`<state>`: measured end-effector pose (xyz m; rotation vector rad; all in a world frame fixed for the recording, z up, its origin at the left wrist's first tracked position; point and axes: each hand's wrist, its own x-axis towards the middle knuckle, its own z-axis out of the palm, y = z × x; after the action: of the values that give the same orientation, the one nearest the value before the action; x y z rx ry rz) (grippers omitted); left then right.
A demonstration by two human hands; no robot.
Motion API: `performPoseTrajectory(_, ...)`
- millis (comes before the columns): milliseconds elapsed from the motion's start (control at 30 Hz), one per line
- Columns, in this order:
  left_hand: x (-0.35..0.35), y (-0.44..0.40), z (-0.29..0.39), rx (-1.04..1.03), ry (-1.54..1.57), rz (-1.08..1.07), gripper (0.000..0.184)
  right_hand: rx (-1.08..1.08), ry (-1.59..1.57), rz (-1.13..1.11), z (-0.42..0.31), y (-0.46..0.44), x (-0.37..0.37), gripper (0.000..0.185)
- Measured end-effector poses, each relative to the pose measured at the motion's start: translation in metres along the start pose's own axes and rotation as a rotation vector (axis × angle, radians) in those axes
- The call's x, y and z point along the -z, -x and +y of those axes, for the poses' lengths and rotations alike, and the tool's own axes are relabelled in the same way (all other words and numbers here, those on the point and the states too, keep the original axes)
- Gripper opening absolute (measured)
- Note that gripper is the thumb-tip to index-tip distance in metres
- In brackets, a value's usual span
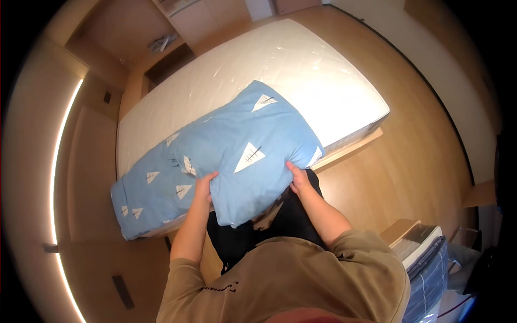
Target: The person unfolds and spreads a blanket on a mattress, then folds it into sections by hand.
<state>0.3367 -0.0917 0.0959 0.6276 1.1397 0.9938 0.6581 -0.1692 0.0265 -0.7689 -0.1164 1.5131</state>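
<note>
A blue quilt (280,129) with white triangular tree shapes lies folded in a long strip along the near side of the mattress (301,59). Its near right part hangs over the edge toward my body. My left hand (204,185) is closed on the quilt's edge, left of the hanging flap. On the right, my right hand (297,176) pinches the quilt near its right end, thumb on top and the other fingers mostly underneath. The mattress is white and looks wrapped in shiny clear plastic.
A wooden bed base (350,149) sticks out under the mattress at the right. At lower right stand a cardboard box (399,232) and a dark blue checked fabric item (429,274). A lit strip (58,161) runs along the left wall panel. Wooden floor (414,145) lies to the right.
</note>
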Motion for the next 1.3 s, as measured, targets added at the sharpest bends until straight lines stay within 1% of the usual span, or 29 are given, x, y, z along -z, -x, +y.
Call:
performPoseTrajectory(33, -0.014, -0.008, 0.012, -0.005, 0.018, -0.030, 0.049, 0.043, 0.009, 0.049, -0.012, 0.000, -0.009, 0.057)
performPoseTrajectory(133, -0.092, -0.044, 0.049, -0.103, -0.073, -0.065, 0.048, 0.238, -0.041, 0.083, -0.046, -0.035, 0.003, 0.054)
performPoseTrajectory(200, -0.141, -0.063, 0.072, -0.180, -0.092, -0.242, 0.059, 0.276, -0.131, 0.113, -0.068, -0.050, 0.010, 0.052)
performPoseTrajectory(233, -0.161, -0.069, 0.084, -0.234, -0.124, -0.284, 0.059, 0.295, -0.176, 0.128, -0.077, -0.056, 0.014, 0.052)
performPoseTrajectory(300, -0.184, -0.079, 0.097, -0.343, -0.188, -0.367, 0.059, 0.253, -0.287, 0.042, -0.076, -0.062, 0.023, 0.052)
performPoseTrajectory(367, -0.155, -0.098, 0.089, -0.279, -0.215, -0.318, 0.061, 0.181, -0.413, -0.029, -0.052, -0.057, 0.029, 0.053)
performPoseTrajectory(400, -0.138, -0.109, 0.085, -0.247, -0.229, -0.294, 0.062, 0.081, -0.400, -0.051, -0.041, -0.056, 0.029, 0.054)
performPoseTrajectory(467, -0.103, -0.120, 0.069, -0.032, -0.384, -0.046, 0.065, -0.130, -0.374, -0.094, -0.018, -0.057, 0.026, 0.056)
performPoseTrajectory(500, -0.083, -0.123, 0.059, 0.079, -0.461, 0.082, 0.067, -0.161, -0.293, -0.069, -0.006, -0.060, 0.027, 0.058)
performPoseTrajectory(567, -0.022, -0.143, 0.016, 0.292, -0.204, -0.006, 0.068, -0.224, -0.132, -0.022, 0.014, -0.070, 0.031, 0.061)
performPoseTrajectory(600, -0.010, -0.143, 0.007, 0.394, -0.071, -0.049, 0.069, -0.207, -0.121, -0.071, 0.019, -0.072, 0.029, 0.062)
performPoseTrajectory(633, 0.000, -0.148, 0.003, 0.331, -0.194, -0.107, 0.067, -0.222, -0.165, -0.080, 0.021, -0.076, 0.027, 0.062)
performPoseTrajectory(700, 0.000, -0.138, 0.021, 0.201, -0.437, -0.225, 0.063, -0.249, -0.252, -0.097, 0.017, -0.081, 0.012, 0.062)
performPoseTrajectory(733, 0.006, -0.144, 0.032, 0.215, -0.468, -0.260, 0.061, -0.254, -0.233, -0.099, 0.013, -0.080, 0.004, 0.064)
performPoseTrajectory(800, 0.020, -0.163, 0.062, 0.245, -0.528, -0.331, 0.059, -0.284, -0.320, -0.299, 0.012, -0.078, -0.008, 0.064)
performPoseTrajectory(833, 0.013, -0.154, 0.072, 0.195, -0.426, -0.276, 0.059, -0.298, -0.365, -0.399, 0.012, -0.076, -0.014, 0.064)
performPoseTrajectory(900, -0.006, -0.133, 0.087, 0.092, -0.227, -0.165, 0.059, -0.243, -0.298, -0.276, 0.026, -0.077, -0.029, 0.062)
performPoseTrajectory(967, 0.041, -0.163, 0.050, 0.162, -0.234, -0.186, 0.081, -0.149, -0.168, -0.146, 0.046, -0.080, -0.035, 0.061)
performPoseTrajectory(1000, 0.061, -0.169, 0.034, 0.196, -0.238, -0.197, 0.092, -0.157, -0.083, -0.096, 0.056, -0.081, -0.020, 0.063)
performPoseTrajectory(1100, 0.057, -0.109, 0.001, 0.154, -0.382, -0.055, 0.105, -0.160, 0.053, 0.000, 0.071, -0.064, 0.012, 0.055)
performPoseTrajectory(1133, 0.050, -0.101, 0.001, 0.149, -0.481, -0.076, 0.108, -0.172, -0.042, -0.029, 0.072, -0.062, 0.013, 0.056)
performPoseTrajectory(1200, 0.037, -0.083, 0.010, 0.139, -0.678, -0.117, 0.114, -0.223, -0.140, -0.102, 0.071, -0.067, -0.003, 0.056)
performPoseTrajectory(1233, 0.034, -0.073, 0.021, 0.140, -0.686, -0.104, 0.114, -0.249, -0.190, -0.137, 0.069, -0.068, -0.012, 0.056)
performPoseTrajectory(1300, 0.027, -0.061, 0.038, 0.134, -0.705, -0.086, 0.114, -0.208, -0.133, -0.129, 0.068, -0.065, -0.017, 0.056)
